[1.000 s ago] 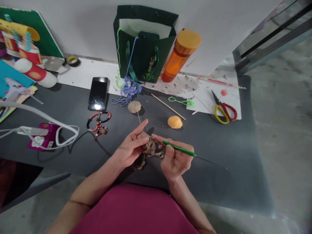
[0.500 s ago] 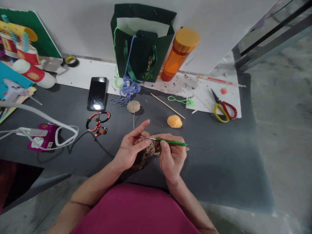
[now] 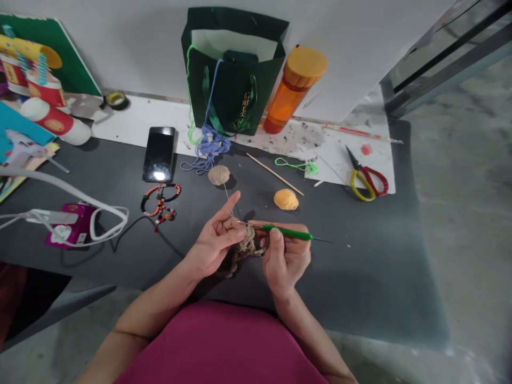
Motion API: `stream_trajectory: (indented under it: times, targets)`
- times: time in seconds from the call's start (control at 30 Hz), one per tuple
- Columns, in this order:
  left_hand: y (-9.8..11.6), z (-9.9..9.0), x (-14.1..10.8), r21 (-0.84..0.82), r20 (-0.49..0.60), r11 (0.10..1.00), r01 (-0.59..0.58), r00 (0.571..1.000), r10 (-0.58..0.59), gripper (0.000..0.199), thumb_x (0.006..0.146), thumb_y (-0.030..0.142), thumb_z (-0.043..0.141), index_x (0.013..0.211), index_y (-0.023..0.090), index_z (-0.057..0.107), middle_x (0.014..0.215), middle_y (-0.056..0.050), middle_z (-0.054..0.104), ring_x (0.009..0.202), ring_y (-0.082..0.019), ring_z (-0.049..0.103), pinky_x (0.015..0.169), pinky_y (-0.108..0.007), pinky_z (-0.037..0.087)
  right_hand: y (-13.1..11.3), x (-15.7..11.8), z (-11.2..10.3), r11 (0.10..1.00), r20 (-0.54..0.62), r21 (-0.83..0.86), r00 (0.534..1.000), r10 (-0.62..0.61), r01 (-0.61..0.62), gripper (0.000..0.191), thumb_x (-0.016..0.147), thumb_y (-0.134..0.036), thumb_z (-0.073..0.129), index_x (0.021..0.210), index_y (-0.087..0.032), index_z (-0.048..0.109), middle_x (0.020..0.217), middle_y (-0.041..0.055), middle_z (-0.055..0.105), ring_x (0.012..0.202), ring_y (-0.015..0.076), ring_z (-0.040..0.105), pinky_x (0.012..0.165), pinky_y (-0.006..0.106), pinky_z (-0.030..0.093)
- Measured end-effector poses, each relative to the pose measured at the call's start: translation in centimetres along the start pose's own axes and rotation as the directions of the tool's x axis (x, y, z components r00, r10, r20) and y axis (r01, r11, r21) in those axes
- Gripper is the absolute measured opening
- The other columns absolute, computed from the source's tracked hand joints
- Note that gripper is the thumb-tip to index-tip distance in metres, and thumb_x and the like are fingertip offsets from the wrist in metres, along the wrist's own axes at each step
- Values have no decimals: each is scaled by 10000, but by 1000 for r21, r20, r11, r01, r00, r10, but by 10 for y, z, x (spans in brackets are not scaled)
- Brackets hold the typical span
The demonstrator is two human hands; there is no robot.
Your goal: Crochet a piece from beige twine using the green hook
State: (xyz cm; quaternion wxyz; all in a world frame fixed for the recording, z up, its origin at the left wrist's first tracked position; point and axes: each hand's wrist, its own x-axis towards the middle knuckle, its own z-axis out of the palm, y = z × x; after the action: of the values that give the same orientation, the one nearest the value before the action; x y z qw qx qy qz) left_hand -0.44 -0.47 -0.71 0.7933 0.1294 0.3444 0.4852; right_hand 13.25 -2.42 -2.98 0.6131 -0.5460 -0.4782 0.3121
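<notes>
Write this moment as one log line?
left hand: holds crochet piece | right hand: holds green hook | beige ball: on table, beyond left hand

One hook [image 3: 288,233], two balls [image 3: 218,175] — one phone [image 3: 159,153], one bag [image 3: 230,85], one bottle [image 3: 288,96].

Before you: glossy black phone [image 3: 159,154]; matt grey tabletop [image 3: 360,266]; shiny translucent orange plastic bottle [image 3: 285,104]; metal scissor blades [image 3: 353,158].

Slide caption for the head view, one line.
Left hand holds beige crochet piece; right hand grips green-handled hook.
</notes>
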Motion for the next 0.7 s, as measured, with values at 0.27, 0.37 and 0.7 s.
stream_trajectory:
  times: [0.27,0.37,0.7]
  targets:
    - [3,-2,2,16,21,1000,-10,1000,9,827,705,169,895,1465,227,572,697,65,651,652,-71,568,641,-195,456,-1,11,0,967,45,211,989,139,-146,126,1032,-389,502,969,-281,520,660,-49,704,477,143,664,412,242,444]
    - [3,-2,2,45,36,999,-14,999,12,751,701,191,901,1403,223,636,734,43,672,667,-77,575,652,-212,459,-1,15,2,924,130,294,968,215,-245,164,1041,-419,468,949,-288,503,639,-52,723,434,146,644,386,248,402]
    - [-6,2,-1,118,-9,986,-119,993,121,640,730,242,876,1340,277,687,829,40,680,758,-96,629,763,-250,496,-2,6,-1,994,141,105,989,-51,36,71,992,-232,592,1018,-268,647,876,8,806,699,158,753,615,304,603]
